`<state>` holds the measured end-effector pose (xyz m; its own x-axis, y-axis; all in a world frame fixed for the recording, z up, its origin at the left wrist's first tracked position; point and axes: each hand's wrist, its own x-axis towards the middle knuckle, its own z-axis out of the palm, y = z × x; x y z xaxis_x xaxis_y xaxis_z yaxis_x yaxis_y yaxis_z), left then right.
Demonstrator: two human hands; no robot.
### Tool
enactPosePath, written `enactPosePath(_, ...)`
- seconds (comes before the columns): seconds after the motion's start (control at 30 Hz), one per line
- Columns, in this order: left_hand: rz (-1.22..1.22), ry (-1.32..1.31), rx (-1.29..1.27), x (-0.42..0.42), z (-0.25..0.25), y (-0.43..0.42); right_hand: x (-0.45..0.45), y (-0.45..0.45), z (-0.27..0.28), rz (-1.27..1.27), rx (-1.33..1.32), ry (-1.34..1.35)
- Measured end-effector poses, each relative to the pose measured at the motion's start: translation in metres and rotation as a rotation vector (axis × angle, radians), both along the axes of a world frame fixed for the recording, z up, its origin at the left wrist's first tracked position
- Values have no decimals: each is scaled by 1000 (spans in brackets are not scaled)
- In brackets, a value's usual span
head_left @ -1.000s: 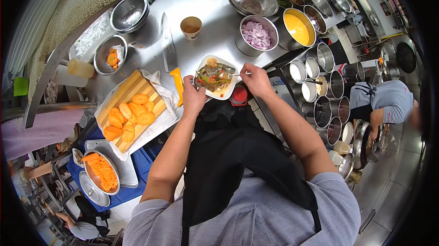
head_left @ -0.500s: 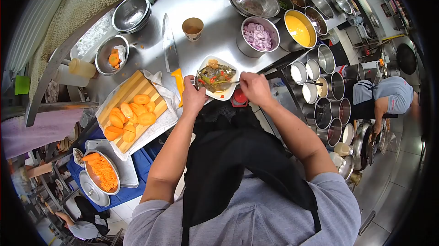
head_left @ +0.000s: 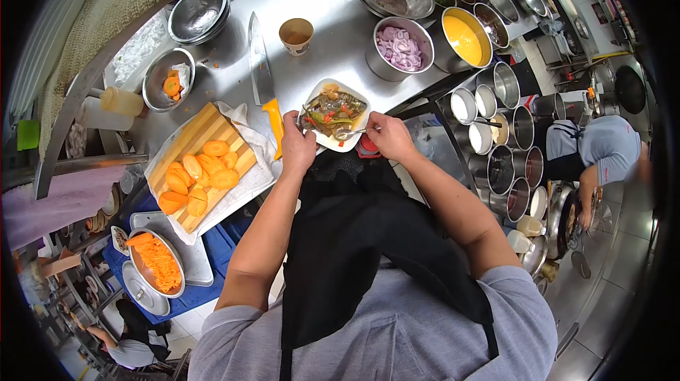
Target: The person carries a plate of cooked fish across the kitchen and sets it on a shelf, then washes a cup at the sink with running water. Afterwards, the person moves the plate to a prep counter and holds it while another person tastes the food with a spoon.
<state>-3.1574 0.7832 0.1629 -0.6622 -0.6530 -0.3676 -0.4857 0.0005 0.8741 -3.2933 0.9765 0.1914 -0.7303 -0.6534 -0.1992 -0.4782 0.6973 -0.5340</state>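
A white square dish (head_left: 324, 139) with rounded corners sits at the near edge of the steel counter. In it lies food in brown sauce (head_left: 329, 108), dark pieces with red and green bits. My right hand (head_left: 391, 138) grips a metal spoon (head_left: 347, 133), whose bowl rests in the food at the dish's near right. At the dish's left rim my left hand (head_left: 300, 146) is closed, thumb and fingers together; a small dark thing shows at its fingertips, too small to name. Left of that hand lies a knife (head_left: 274, 126) with a yellow handle.
A striped cutting board (head_left: 241, 147) with peeled orange pieces (head_left: 209, 168) lies on a white cloth at left. Behind the dish stand a paper cup (head_left: 296, 36), a pot of sliced onions (head_left: 400, 48) and a pot of yellow liquid (head_left: 464, 37). A co-worker (head_left: 595, 147) stands at right.
The spoon has come down and left into the food, and my right hand has moved slightly left and lower. My left hand stays by the dish's left rim.
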Motion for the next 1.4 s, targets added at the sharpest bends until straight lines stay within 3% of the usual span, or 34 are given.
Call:
enactPosePath(0.1, 44, 41, 37, 3, -9, 1, -3, -3, 8, -4, -70, -101)
enactPosePath(0.17, 57, 77, 41, 3, -11, 0, -9, -5, 19, 28, -180, -66)
enactPosePath(0.33, 61, 27, 110, -1, -7, -4, -26, -25, 49, -33, -114, 79)
enactPosePath(0.4, 40, 25, 135, -2, -5, -8, -32, -28, 48, 72, -112, 435)
enactPosePath(0.53, 11, 21, 135, -2, -7, -8, -35, -27, 37, 103, -146, 598)
enactPosePath(0.63, 77, 100, 76, 3, -19, 0, -17, -17, 39, 101, -195, 498)
enactPosePath(0.7, 84, 105, 95, 4, -17, 2, -4, -8, 39, 213, -60, 409)
enactPosePath(1.17, 92, 117, -15, 7, -21, 8, 7, -11, 5, 147, -95, 394)
enactPosePath(1.23, 100, 131, -17, 4, -24, 9, 7, -12, 0, 16, -19, 134)
enactPosePath(1.4, 110, 104, 133, -1, 3, 3, -10, -17, 5, -54, -74, -47)
